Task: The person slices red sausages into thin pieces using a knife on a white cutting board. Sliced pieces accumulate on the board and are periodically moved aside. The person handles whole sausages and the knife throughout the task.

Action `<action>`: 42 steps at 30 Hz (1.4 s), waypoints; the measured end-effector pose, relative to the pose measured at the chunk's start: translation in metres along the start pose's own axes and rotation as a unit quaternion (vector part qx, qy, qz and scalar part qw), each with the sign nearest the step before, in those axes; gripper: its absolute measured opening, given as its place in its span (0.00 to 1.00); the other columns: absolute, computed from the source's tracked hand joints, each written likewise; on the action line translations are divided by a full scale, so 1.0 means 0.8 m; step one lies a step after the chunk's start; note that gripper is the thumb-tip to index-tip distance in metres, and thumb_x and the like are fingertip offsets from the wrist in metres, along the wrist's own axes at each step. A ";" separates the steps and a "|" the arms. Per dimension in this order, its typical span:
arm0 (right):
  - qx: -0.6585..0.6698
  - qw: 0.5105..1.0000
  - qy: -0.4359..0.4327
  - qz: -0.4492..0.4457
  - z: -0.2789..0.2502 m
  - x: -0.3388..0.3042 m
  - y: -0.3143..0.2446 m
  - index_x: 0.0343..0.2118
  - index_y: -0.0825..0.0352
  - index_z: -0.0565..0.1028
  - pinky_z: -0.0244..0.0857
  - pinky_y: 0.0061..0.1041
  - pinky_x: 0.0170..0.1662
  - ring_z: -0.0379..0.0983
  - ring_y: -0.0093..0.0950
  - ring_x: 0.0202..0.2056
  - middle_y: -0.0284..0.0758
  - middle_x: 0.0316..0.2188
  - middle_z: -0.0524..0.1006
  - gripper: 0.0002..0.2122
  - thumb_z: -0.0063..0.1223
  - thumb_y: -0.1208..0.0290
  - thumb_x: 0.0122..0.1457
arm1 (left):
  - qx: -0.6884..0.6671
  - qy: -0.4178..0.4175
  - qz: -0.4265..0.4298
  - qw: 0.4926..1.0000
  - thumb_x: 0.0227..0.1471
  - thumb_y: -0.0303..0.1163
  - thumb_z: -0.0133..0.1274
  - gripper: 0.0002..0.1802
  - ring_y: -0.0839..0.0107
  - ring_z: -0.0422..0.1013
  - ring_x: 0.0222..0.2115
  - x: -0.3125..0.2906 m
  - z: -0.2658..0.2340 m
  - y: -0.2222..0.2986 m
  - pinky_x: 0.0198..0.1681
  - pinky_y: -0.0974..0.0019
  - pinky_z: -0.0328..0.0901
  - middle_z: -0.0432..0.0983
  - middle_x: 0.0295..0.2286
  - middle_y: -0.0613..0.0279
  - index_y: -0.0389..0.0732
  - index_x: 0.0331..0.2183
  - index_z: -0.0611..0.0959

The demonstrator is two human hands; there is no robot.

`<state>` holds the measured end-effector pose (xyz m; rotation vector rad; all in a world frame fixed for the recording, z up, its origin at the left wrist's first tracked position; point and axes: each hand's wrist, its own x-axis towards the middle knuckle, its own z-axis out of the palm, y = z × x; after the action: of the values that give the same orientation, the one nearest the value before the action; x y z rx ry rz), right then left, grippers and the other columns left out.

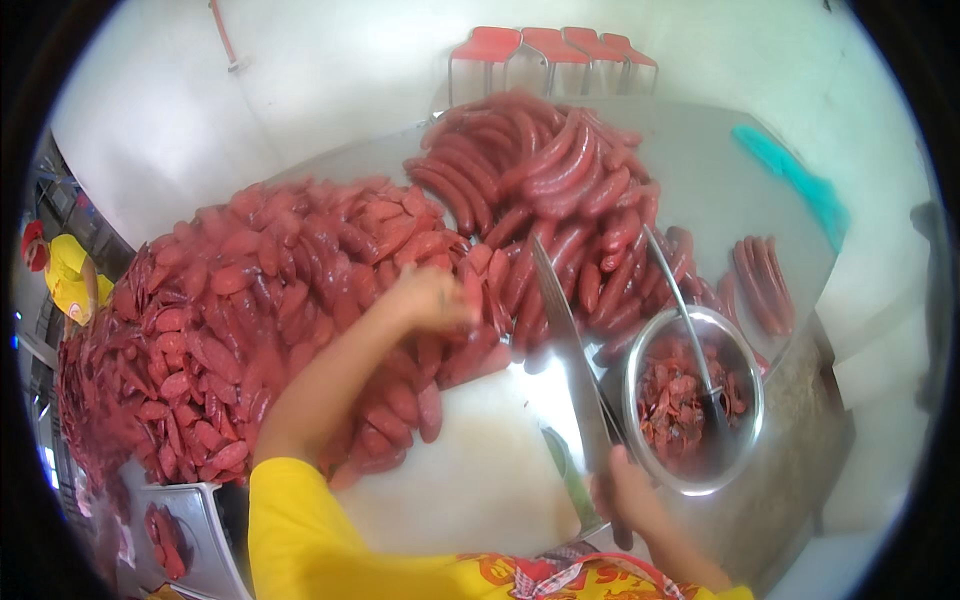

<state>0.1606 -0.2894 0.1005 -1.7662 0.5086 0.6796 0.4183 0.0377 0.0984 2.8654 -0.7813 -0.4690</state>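
My right hand (632,490) is wrapped round the handle of a long knife (570,340), its blade pointing away over the white cutting board (470,470). My left hand (435,298) is over the near edge of the sausage slices, fingers curled on a reddish slice and slightly blurred. A big heap of slanted red sausage slices (250,320) covers the left of the table. Whole red sausages (570,165) are piled at the far middle, more of them lying just beyond the knife.
Right of the knife stands a round metal bowl (757,420) with red scraps and a dark-handled tool (690,320). A few sausages (763,285) and a teal plastic bag (795,175) lie at the right. Red stools (550,45) line the wall; a person in yellow (75,275) is far left.
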 end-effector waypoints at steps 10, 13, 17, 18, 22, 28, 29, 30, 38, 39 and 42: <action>0.091 0.991 -0.081 0.045 0.001 0.026 0.000 0.24 0.69 0.73 0.61 0.23 0.22 0.67 0.23 0.17 0.33 0.15 0.70 0.37 0.22 0.35 0.63 | -0.105 0.157 -0.329 0.925 0.43 0.30 0.61 0.39 0.50 0.69 0.50 0.290 0.025 -0.089 0.52 0.59 0.66 0.71 0.48 0.38 0.24 0.54 0.63; 0.041 0.998 -0.033 0.019 0.002 0.031 0.008 0.25 0.67 0.76 0.60 0.30 0.24 0.67 0.28 0.17 0.36 0.13 0.71 0.38 0.24 0.32 0.61 | -0.164 0.137 -0.403 0.890 0.43 0.34 0.62 0.54 0.52 0.66 0.55 0.324 0.035 -0.113 0.56 0.57 0.62 0.67 0.52 0.37 0.22 0.59 0.47; 0.090 0.995 -0.022 0.028 -0.003 0.028 0.009 0.18 0.65 0.71 0.53 0.24 0.18 0.60 0.24 0.14 0.31 0.11 0.65 0.36 0.24 0.35 0.62 | -0.263 0.243 -0.380 0.853 0.46 0.44 0.60 0.32 0.58 0.76 0.41 0.287 0.000 -0.131 0.44 0.59 0.71 0.78 0.38 0.40 0.25 0.44 0.77; 0.087 0.995 -0.041 0.020 -0.008 0.025 0.007 0.19 0.66 0.71 0.54 0.23 0.19 0.62 0.23 0.14 0.31 0.12 0.66 0.36 0.24 0.35 0.63 | -0.327 0.266 -0.359 0.833 0.47 0.46 0.58 0.28 0.61 0.76 0.35 0.265 -0.016 -0.127 0.37 0.60 0.71 0.78 0.33 0.44 0.28 0.38 0.79; 0.078 0.989 -0.128 -0.011 -0.016 0.004 -0.005 0.25 0.69 0.73 0.61 0.22 0.23 0.66 0.22 0.18 0.32 0.16 0.71 0.37 0.22 0.35 0.63 | -0.539 0.335 -0.262 0.727 0.52 0.53 0.54 0.26 0.70 0.69 0.15 0.141 -0.085 -0.075 0.16 0.66 0.64 0.73 0.18 0.59 0.36 0.25 0.80; 0.146 0.975 -0.135 -0.103 -0.013 -0.019 0.008 0.25 0.69 0.73 0.58 0.20 0.22 0.66 0.21 0.17 0.32 0.16 0.70 0.38 0.23 0.33 0.61 | -0.581 0.294 -0.130 0.748 0.57 0.51 0.50 0.22 0.77 0.66 0.16 -0.104 -0.034 0.054 0.18 0.73 0.61 0.71 0.18 0.67 0.40 0.27 0.79; 0.148 0.972 -0.149 -0.106 -0.015 -0.023 0.014 0.25 0.69 0.72 0.58 0.20 0.22 0.65 0.21 0.17 0.32 0.15 0.70 0.38 0.23 0.33 0.61 | -0.609 0.268 -0.122 0.736 0.58 0.49 0.50 0.21 0.79 0.66 0.18 -0.141 -0.009 0.074 0.19 0.74 0.61 0.71 0.19 0.69 0.40 0.27 0.79; 0.153 0.974 -0.150 -0.076 -0.019 -0.028 0.021 0.24 0.69 0.72 0.58 0.20 0.22 0.65 0.21 0.17 0.32 0.15 0.70 0.38 0.23 0.33 0.61 | -0.610 0.254 -0.109 0.743 0.58 0.48 0.51 0.20 0.79 0.66 0.20 -0.180 0.018 0.093 0.21 0.75 0.59 0.71 0.20 0.70 0.39 0.30 0.79; -0.088 0.981 -0.164 -0.060 -0.046 -0.043 0.052 0.22 0.71 0.73 0.61 0.24 0.23 0.67 0.24 0.17 0.32 0.14 0.70 0.37 0.26 0.37 0.63 | -0.511 -0.038 -0.382 0.769 0.56 0.43 0.53 0.17 0.76 0.70 0.27 -0.413 0.154 0.154 0.31 0.69 0.65 0.75 0.24 0.65 0.39 0.34 0.83; -0.138 0.976 -0.164 -0.048 -0.047 -0.041 0.055 0.22 0.71 0.73 0.62 0.25 0.24 0.68 0.25 0.17 0.33 0.14 0.71 0.37 0.26 0.37 0.63 | -0.459 -0.005 -0.342 0.820 0.54 0.41 0.54 0.16 0.71 0.71 0.28 -0.431 0.160 0.153 0.35 0.67 0.65 0.75 0.24 0.63 0.38 0.35 0.82; -0.258 0.945 -0.191 -0.068 -0.041 -0.030 0.064 0.21 0.73 0.74 0.64 0.28 0.27 0.70 0.28 0.18 0.37 0.15 0.73 0.36 0.28 0.39 0.64 | -0.259 0.107 -0.241 0.929 0.49 0.35 0.56 0.15 0.60 0.71 0.33 -0.454 0.184 0.158 0.41 0.62 0.64 0.76 0.27 0.57 0.36 0.38 0.81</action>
<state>0.1165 -0.3351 0.0872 -2.0560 -0.0704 1.0970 0.0130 0.1093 0.0808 2.5103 0.0958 -0.3354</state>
